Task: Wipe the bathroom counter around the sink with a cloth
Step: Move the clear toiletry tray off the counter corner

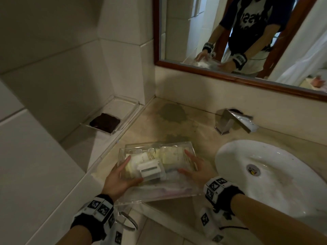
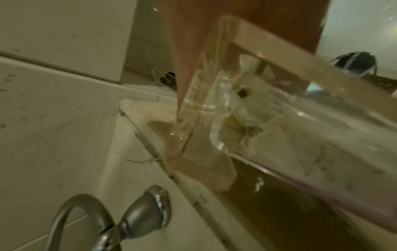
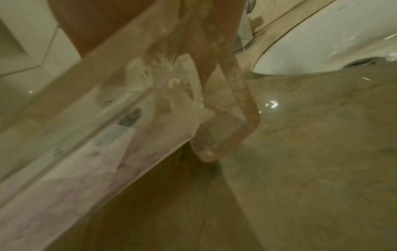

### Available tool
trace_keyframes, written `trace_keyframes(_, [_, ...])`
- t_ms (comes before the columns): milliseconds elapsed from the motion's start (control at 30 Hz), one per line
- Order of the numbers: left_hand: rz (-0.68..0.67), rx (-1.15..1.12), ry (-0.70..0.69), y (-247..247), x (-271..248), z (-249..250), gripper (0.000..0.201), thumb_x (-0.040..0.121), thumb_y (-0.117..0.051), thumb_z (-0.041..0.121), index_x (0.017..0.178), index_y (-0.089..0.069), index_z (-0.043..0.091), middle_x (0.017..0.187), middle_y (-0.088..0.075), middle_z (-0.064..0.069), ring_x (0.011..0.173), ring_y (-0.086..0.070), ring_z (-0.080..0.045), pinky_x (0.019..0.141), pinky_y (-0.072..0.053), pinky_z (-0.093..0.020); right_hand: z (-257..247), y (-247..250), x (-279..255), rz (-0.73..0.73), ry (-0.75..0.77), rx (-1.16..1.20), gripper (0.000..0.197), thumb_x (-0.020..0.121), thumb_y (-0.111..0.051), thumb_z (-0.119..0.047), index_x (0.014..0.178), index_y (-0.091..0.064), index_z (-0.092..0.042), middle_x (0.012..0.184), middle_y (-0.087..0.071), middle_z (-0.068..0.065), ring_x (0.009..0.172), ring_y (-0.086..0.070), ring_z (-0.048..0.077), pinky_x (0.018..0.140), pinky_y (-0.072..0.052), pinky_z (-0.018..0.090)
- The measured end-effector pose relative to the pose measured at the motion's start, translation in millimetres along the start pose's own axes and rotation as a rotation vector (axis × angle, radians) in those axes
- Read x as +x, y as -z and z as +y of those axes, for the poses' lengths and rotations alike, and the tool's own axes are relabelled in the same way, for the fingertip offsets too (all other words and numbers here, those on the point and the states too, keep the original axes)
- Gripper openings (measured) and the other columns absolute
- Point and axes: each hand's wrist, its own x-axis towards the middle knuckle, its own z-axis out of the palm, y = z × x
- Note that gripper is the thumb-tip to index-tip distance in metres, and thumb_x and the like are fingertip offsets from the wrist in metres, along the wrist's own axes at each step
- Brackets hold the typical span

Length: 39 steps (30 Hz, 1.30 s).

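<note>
A clear acrylic tray [image 1: 174,192] with several white and cream toiletry packets is held between both hands at the counter's [image 1: 155,124] front left corner. My left hand [image 1: 118,175] grips its left end, thumb over the near edge. My right hand [image 1: 194,167] grips the right end, fingers along the side wall. In the wrist views the tray [image 2: 300,73] [image 3: 81,88] looks tilted and partly lifted off the beige stone. A dark brown folded cloth [image 1: 104,122] lies in a second clear tray [image 1: 127,103] on the tiled ledge to the left.
The white basin [image 1: 290,188] is sunk into the counter at the right, with a chrome faucet [image 1: 233,121] behind it. Dark wet patches [image 1: 172,113] mark the back of the counter. A wood-framed mirror [image 1: 177,32] hangs above. A chrome towel ring [image 2: 73,219] hangs below the front edge.
</note>
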Motion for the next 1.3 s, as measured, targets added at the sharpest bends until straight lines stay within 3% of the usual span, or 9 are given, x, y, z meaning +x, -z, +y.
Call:
trace_keyframes(67, [-0.023,-0.027,-0.017,-2.7,-2.5,10.1,0.090,0.065,-0.085,0.020,0.139,-0.038,0.038,0.150,-0.036,0.002,0.138,-0.034,-0.018,0.113,-0.031,-0.033,0.4,6.5,-9.9,0.030,-0.003,0.089,0.077,0.068,-0.068,-0.060,0.134,-0.028,-0.056,0.145,-0.041,-0.001,0.129,-0.045,0.021,0.110,-0.037,0.033])
trace_keyframes(200, [-0.065,-0.061,-0.066,-12.9,-6.8,32.6,0.090,0.063,-0.086,0.017,0.137,-0.040,0.039,0.149,-0.038,0.000,0.138,-0.034,-0.017,0.115,-0.031,-0.038,0.8,28.5,-37.7,0.111,-0.009,0.221,0.072,0.078,-0.072,-0.033,0.139,-0.035,-0.035,0.148,-0.030,0.002,0.133,-0.036,0.023,0.105,-0.034,0.026])
trace_keyframes(500, [-0.218,0.072,-0.277,-90.4,-31.8,116.7,0.087,0.068,-0.082,0.028,0.141,-0.035,0.038,0.152,-0.034,0.000,0.139,-0.033,-0.021,0.111,-0.032,-0.037,52.1,103.9,-120.1,0.394,-0.084,0.367,0.073,0.071,-0.079,-0.032,0.134,-0.043,-0.039,0.145,-0.040,-0.001,0.133,-0.039,0.020,0.113,-0.032,0.034])
trace_keyframes(633, [-0.339,0.071,-0.337,-148.6,-47.5,154.8,0.089,0.067,-0.083,0.031,0.140,-0.034,0.044,0.153,-0.033,0.002,0.139,-0.033,-0.019,0.112,-0.033,-0.038,100.9,144.2,-156.5,0.476,-0.141,0.379,0.073,0.074,-0.077,-0.026,0.137,-0.042,-0.031,0.147,-0.036,-0.001,0.136,-0.033,0.016,0.102,-0.024,0.014])
trace_keyframes(733, [-0.411,0.079,-0.375,-204.3,-59.5,184.5,0.090,0.067,-0.083,0.028,0.141,-0.034,0.041,0.153,-0.033,0.000,0.139,-0.033,-0.021,0.112,-0.033,-0.040,146.3,176.8,-184.2,0.559,-0.186,0.385,0.073,0.073,-0.077,-0.031,0.136,-0.042,-0.034,0.145,-0.038,-0.006,0.132,-0.034,0.009,0.099,-0.022,0.010])
trace_keyframes(867, [-0.488,0.141,-0.442,-291.2,-73.0,225.0,0.091,0.066,-0.083,0.036,0.141,-0.032,0.043,0.153,-0.030,0.000,0.140,-0.031,-0.021,0.115,-0.031,-0.044,216.5,226.8,-215.2,0.642,-0.258,0.450,0.074,0.070,-0.078,-0.032,0.135,-0.044,-0.037,0.148,-0.036,-0.003,0.137,-0.033,0.016,0.104,-0.026,0.020])
trace_keyframes(1033, [-0.540,0.175,-0.444,-412.5,-87.5,272.5,0.088,0.066,-0.084,0.031,0.140,-0.038,0.039,0.153,-0.031,-0.002,0.139,-0.032,-0.022,0.115,-0.029,-0.037,316.4,290.7,-241.8,0.691,-0.320,0.472,0.075,0.069,-0.079,-0.032,0.136,-0.043,-0.035,0.147,-0.039,0.001,0.134,-0.038,0.019,0.102,-0.030,0.020])
trace_keyframes(1167, [-0.636,0.233,-0.429,-498.1,-96.0,300.0,0.090,0.067,-0.082,0.032,0.142,-0.033,0.040,0.154,-0.027,-0.005,0.139,-0.031,-0.026,0.115,-0.030,-0.043,388.2,325.2,-260.8,0.726,-0.366,0.579,0.075,0.069,-0.079,-0.028,0.135,-0.044,-0.036,0.151,-0.032,0.001,0.138,-0.032,0.022,0.112,-0.033,0.034])
trace_keyframes(1300, [-0.698,0.276,-0.424,-562.0,-109.3,315.9,0.091,0.069,-0.081,0.031,0.144,-0.030,0.038,0.154,-0.029,-0.005,0.140,-0.031,-0.026,0.113,-0.030,-0.042,446.7,348.6,-276.5,0.690,-0.471,0.538,0.080,0.069,-0.077,-0.038,0.138,-0.037,-0.039,0.153,-0.029,0.001,0.139,-0.031,0.027,0.111,-0.035,0.045])
